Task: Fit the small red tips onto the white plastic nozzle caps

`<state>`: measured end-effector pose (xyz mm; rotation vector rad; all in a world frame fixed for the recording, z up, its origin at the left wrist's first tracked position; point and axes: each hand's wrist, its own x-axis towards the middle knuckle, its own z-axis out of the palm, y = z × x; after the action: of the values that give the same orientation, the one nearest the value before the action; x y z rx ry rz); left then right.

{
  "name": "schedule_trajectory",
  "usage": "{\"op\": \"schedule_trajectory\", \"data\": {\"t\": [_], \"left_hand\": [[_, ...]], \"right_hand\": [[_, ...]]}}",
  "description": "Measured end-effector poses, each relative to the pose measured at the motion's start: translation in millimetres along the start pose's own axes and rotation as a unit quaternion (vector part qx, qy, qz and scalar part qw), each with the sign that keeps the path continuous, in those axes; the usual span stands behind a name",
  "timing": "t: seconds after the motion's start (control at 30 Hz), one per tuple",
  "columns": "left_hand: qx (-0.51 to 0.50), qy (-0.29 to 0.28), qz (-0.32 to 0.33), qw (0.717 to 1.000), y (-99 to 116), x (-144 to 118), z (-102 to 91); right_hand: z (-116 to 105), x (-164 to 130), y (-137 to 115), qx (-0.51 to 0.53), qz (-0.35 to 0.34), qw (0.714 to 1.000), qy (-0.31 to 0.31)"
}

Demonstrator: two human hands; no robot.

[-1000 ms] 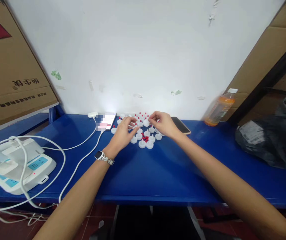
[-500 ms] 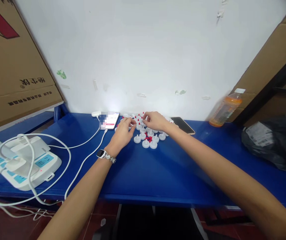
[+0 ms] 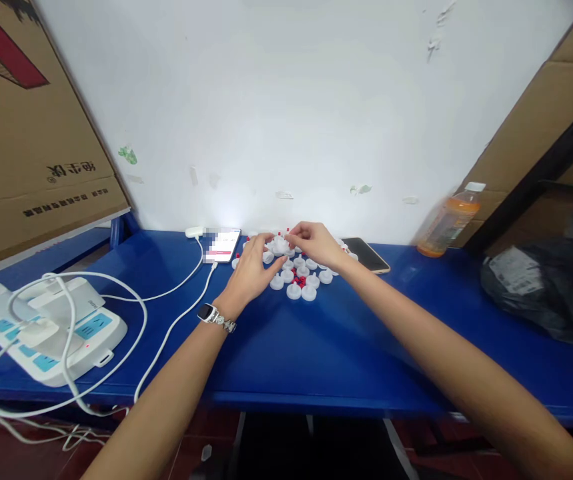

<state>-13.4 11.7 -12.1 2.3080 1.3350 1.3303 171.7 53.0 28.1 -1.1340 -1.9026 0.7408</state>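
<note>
A cluster of white plastic nozzle caps (image 3: pixel 309 292), round-based with a narrow spout, lies against the wall side of the blue table. Small red tips (image 3: pixel 299 281) lie among them, and some caps at the back carry a red tip. My left hand (image 3: pixel 251 272) is at the cluster's left side, thumb and fingers apart, with nothing visibly gripped. From the right, my right hand (image 3: pixel 316 243) reaches over the cluster with thumb and forefinger pinched at a white cap (image 3: pixel 279 247). Its fingers partly hide the contact.
Left of the cluster lies a lit phone (image 3: pixel 223 245) on a white cable; a dark phone (image 3: pixel 366 256) is at the right. A power strip (image 3: pixel 73 333) with looping cables occupies the table's left. An orange drink bottle (image 3: pixel 451 220) and black plastic bag (image 3: pixel 531 287) stand right.
My left hand's thumb and fingers have spread apart from a closer pinch. My right hand stays over the cluster, now at a white cap. The view has shifted slightly.
</note>
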Motion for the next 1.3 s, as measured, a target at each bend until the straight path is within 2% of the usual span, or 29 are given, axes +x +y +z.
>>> {"op": "schedule_trajectory", "data": {"t": [0.1,0.23,0.33,0.5,0.67,0.8,0.9,0.97,1.03,1.07,1.17,1.23,1.3], "left_hand": [[-0.048,-0.028,0.017,0.998,12,0,3.4],[-0.088,-0.057,0.054,0.993,22,0,9.3],[-0.093,-0.056,0.070,0.992,26,-2,12.5],[-0.090,-0.057,0.068,0.992,30,-4,13.1],[-0.159,-0.071,0.027,0.984,32,-2,12.5],[-0.301,-0.092,-0.024,0.949,36,0,14.7],[-0.410,-0.127,-0.077,0.900,38,1,15.0],[-0.466,-0.151,-0.125,0.863,36,3,11.8],[-0.485,-0.140,-0.153,0.849,31,6,5.2],[-0.477,-0.116,-0.152,0.858,27,7,1.1],[-0.367,-0.043,-0.100,0.924,13,10,-9.4],[-0.268,-0.045,-0.063,0.960,7,10,-12.0],[-0.187,-0.069,-0.039,0.979,3,7,-11.3]], "right_hand": [[-2,-27,0,0.083,0.006,0.996,0.005],[-2,-49,3,-0.005,-0.043,0.999,0.029],[-3,-55,2,-0.029,-0.065,0.997,0.023],[-1,-56,-2,0.051,-0.033,0.998,0.030],[1,-57,-6,0.094,-0.015,0.994,0.059],[5,-58,-13,0.091,-0.033,0.993,0.066],[6,-59,-16,0.081,-0.049,0.993,0.065],[1,-59,-15,0.068,-0.059,0.993,0.079],[-9,-58,-10,0.060,-0.068,0.991,0.102],[-15,-58,-6,0.056,-0.070,0.990,0.110],[-27,-57,6,-0.004,-0.050,0.996,0.072],[-28,-57,11,-0.092,-0.054,0.994,0.016],[-23,-57,13,-0.183,-0.075,0.980,-0.025]]}}
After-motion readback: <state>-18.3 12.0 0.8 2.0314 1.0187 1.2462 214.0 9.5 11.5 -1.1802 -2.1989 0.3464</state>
